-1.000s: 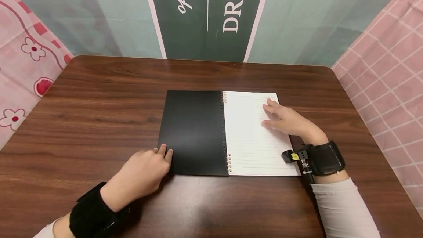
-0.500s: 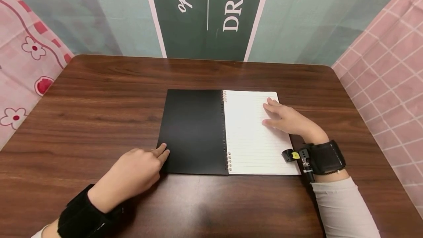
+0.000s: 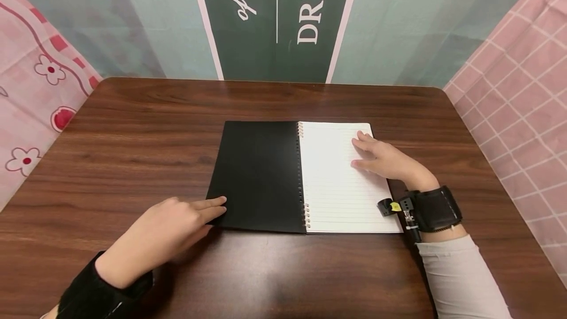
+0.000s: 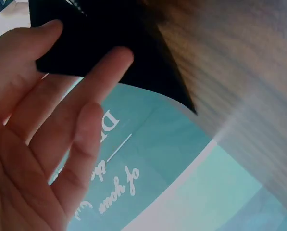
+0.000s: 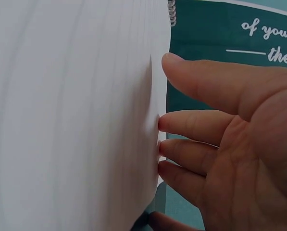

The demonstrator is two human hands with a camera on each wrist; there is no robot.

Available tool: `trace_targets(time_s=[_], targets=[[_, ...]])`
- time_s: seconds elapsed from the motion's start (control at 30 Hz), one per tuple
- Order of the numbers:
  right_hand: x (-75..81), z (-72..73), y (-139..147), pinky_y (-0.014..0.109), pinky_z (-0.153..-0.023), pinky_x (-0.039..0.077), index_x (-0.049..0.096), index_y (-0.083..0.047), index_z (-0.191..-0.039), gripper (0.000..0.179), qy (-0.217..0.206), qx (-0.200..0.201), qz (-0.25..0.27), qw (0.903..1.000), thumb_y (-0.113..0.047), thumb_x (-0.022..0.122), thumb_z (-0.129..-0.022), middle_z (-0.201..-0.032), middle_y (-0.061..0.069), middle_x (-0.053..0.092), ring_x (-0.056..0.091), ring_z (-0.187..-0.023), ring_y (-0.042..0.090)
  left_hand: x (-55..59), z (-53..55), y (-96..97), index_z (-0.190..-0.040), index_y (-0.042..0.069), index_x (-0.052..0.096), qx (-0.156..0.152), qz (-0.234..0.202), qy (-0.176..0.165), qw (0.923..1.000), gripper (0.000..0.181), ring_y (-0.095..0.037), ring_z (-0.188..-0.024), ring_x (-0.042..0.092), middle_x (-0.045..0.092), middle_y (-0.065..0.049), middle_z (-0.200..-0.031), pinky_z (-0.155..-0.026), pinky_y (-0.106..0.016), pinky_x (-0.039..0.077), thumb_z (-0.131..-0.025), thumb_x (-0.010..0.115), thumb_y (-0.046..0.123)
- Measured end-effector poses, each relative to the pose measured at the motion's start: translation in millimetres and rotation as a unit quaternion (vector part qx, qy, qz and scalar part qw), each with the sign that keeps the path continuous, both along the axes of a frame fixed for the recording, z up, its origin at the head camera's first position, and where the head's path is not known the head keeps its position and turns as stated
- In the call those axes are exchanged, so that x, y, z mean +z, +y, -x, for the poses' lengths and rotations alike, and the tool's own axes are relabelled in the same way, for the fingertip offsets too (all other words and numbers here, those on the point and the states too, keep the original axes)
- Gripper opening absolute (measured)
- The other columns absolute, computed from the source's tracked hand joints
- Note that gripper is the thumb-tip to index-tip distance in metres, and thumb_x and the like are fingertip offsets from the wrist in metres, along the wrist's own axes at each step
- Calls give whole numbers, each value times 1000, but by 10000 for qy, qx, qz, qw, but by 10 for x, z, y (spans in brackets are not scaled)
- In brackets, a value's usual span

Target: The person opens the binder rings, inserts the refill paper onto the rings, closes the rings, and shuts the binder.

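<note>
A spiral notebook (image 3: 330, 181) lies open on the wooden table, its black cover (image 3: 261, 176) to the left and a lined white page to the right. My left hand (image 3: 166, 230) pinches the cover at its lower left corner. Two fingers lie over the top; in the left wrist view the thumb (image 4: 49, 32) and another finger show against the underside, and that edge is slightly raised. My right hand (image 3: 385, 159) rests spread on the upper right of the page. In the right wrist view its fingertips (image 5: 165, 122) touch the paper.
The brown wooden table (image 3: 133, 137) extends all round the notebook. A green lettered cloth (image 3: 274, 58) hangs behind the far edge. Pink patterned cloths hang at the left and the right. Each wrist wears a black band (image 3: 438, 209).
My left hand has shifted left and turned, and its fingers now lie across the cover's corner, which lifts slightly. The right hand has stayed still on the page.
</note>
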State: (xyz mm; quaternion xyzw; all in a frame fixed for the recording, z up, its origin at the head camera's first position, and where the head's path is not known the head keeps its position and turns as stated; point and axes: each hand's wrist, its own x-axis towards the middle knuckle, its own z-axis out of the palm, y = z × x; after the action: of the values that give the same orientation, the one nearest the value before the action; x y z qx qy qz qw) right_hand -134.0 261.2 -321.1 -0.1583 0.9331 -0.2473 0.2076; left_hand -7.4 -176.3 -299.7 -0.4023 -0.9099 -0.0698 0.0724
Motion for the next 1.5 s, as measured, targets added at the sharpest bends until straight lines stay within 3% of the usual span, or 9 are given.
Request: trace_targets(time_s=[0.2,0.33,0.4,0.5,0.63,0.93,1.1,1.2,1.5], targets=[[-25,-5,13,61,-119,15,25,5,-153,69,-22,9,16,10000,-24,58,-101,-164,25,5,5,-153,43,37,13,-14,-111,12,74,-294,-206,752,9965,40,-13,-83,73,73,0,-120,-64,-31,55,-73,85,13],[-35,-11,19,61,-119,14,25,6,-153,69,-54,27,53,10000,-24,58,-101,-164,25,5,4,-153,43,65,18,-26,-112,12,74,-343,-347,760,9959,44,-16,-85,73,73,-1,-120,-66,-33,57,-71,87,14],[-35,-11,21,61,-119,14,25,6,-153,69,-74,21,83,9999,-25,58,-101,-164,25,5,4,-153,43,84,20,-27,-113,11,74,-369,-483,711,9956,40,-16,-87,74,73,-2,-120,-67,-32,58,-74,85,18],[-34,-10,24,62,-119,13,25,7,-153,69,-93,33,130,9999,-25,58,-101,-164,26,4,3,-152,44,110,21,-17,-111,10,74,-408,-717,774,9936,30,-16,-92,74,73,-3,-119,-71,-32,58,-95,67,34],[-32,-13,34,62,-119,13,25,7,-152,70,-111,35,154,9998,-25,59,-100,-164,27,4,3,-152,45,141,25,7,-109,9,74,-509,-967,1015,9888,54,-15,-94,73,74,-4,-117,-74,-35,58,-105,36,47],[-41,-10,41,62,-119,11,24,6,-153,70,-145,-18,216,9997,-24,59,-100,-165,25,2,1,-152,43,226,26,92,-114,9,73,-462,-1060,1527,9815,56,-16,-96,73,74,-3,-116,-74,-36,56,-107,34,47],[-38,-16,46,62,-119,11,24,6,-153,70,-141,-28,247,9996,-24,59,-100,-165,25,2,0,-153,43,290,57,189,-115,7,73,-642,-1484,2059,9651,47,-19,-94,74,74,-5,-115,-76,-36,56,-106,42,40],[-37,-18,46,62,-119,10,23,5,-154,70,-154,-15,238,9996,-23,58,-101,-165,24,1,0,-153,43,330,81,247,-114,7,74,-808,-1757,2208,9560,43,-19,-94,74,75,-5,-115,-76,-37,56,-106,44,37],[-34,-11,47,63,-118,12,24,6,-153,72,-125,28,319,9994,-26,60,-100,-165,25,1,0,-152,44,390,130,359,-110,4,74,-1292,-1944,2450,9410,35,-21,-99,72,74,-8,-115,-77,-36,57,-105,50,29]])
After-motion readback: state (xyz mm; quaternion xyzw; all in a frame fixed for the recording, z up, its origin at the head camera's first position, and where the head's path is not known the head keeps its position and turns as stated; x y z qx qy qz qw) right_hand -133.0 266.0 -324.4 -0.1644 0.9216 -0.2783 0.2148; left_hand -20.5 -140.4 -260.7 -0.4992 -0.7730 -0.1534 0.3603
